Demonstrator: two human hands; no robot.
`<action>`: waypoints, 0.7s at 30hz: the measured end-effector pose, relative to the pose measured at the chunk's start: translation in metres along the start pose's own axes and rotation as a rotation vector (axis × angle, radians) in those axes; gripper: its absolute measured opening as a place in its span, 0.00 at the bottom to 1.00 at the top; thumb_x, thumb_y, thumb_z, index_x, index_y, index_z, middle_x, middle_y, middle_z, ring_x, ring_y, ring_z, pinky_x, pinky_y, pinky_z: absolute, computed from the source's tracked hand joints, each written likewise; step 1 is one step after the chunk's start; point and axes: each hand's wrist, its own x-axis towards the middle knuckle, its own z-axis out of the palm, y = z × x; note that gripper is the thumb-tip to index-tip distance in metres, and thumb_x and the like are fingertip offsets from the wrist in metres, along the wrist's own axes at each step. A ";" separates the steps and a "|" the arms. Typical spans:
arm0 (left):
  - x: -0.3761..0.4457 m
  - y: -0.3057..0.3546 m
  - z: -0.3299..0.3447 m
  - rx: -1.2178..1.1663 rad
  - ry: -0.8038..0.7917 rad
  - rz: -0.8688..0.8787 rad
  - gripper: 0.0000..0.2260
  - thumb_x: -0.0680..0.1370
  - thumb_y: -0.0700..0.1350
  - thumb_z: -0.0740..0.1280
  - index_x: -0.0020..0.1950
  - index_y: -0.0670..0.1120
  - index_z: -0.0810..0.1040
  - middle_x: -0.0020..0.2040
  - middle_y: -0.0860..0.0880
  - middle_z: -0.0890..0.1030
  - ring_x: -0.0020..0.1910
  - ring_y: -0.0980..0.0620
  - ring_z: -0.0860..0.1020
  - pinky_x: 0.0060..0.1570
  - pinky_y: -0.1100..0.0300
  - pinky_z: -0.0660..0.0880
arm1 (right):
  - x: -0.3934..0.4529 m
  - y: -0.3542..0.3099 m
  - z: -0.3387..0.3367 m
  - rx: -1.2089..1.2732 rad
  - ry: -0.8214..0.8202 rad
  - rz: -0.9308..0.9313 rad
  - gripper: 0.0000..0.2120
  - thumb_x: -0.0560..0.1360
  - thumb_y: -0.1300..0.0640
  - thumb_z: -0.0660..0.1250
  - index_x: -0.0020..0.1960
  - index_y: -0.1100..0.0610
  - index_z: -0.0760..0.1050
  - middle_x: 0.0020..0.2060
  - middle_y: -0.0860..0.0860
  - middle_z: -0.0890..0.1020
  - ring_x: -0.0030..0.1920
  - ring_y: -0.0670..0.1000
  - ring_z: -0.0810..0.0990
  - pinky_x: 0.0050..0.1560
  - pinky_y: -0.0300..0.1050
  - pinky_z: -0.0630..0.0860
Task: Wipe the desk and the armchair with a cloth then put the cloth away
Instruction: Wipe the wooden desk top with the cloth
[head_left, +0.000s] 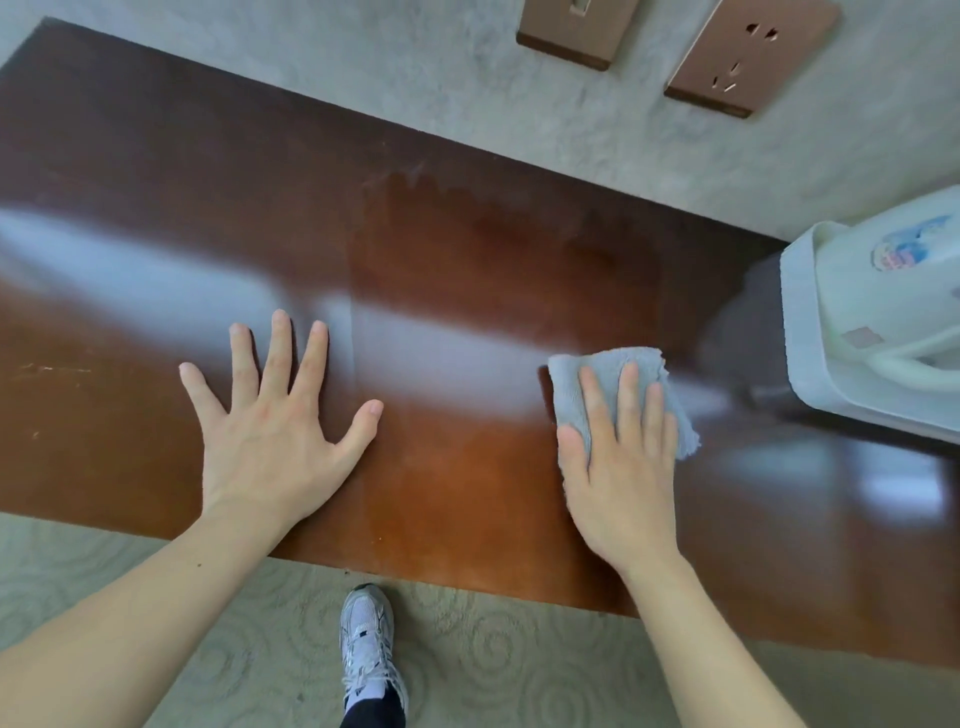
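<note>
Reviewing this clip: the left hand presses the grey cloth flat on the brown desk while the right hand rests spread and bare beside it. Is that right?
Not quite: the hands are swapped. The head view shows the right hand pressing the grey cloth flat on the brown desk, while the left hand rests spread and bare beside it.

Cloth lies on desk, left of white appliance.
</note>
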 end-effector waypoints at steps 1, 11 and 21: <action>0.000 0.000 0.000 -0.004 -0.005 0.005 0.38 0.77 0.73 0.45 0.81 0.51 0.55 0.82 0.44 0.57 0.80 0.37 0.51 0.70 0.26 0.49 | -0.028 0.004 0.003 0.006 -0.014 0.022 0.29 0.81 0.38 0.40 0.80 0.44 0.45 0.81 0.54 0.45 0.79 0.60 0.43 0.78 0.60 0.44; -0.003 0.040 -0.014 -0.063 0.045 0.301 0.37 0.76 0.73 0.47 0.80 0.55 0.61 0.82 0.46 0.60 0.81 0.41 0.52 0.75 0.35 0.51 | -0.020 0.036 -0.002 -0.027 -0.045 0.163 0.29 0.81 0.38 0.41 0.80 0.43 0.45 0.80 0.55 0.46 0.79 0.62 0.44 0.77 0.61 0.45; 0.031 0.140 0.005 0.036 -0.027 0.424 0.41 0.73 0.77 0.36 0.82 0.59 0.46 0.84 0.45 0.46 0.82 0.40 0.41 0.75 0.31 0.44 | 0.146 0.091 -0.027 -0.042 0.015 0.203 0.28 0.82 0.40 0.41 0.80 0.44 0.43 0.80 0.56 0.45 0.79 0.62 0.43 0.77 0.62 0.42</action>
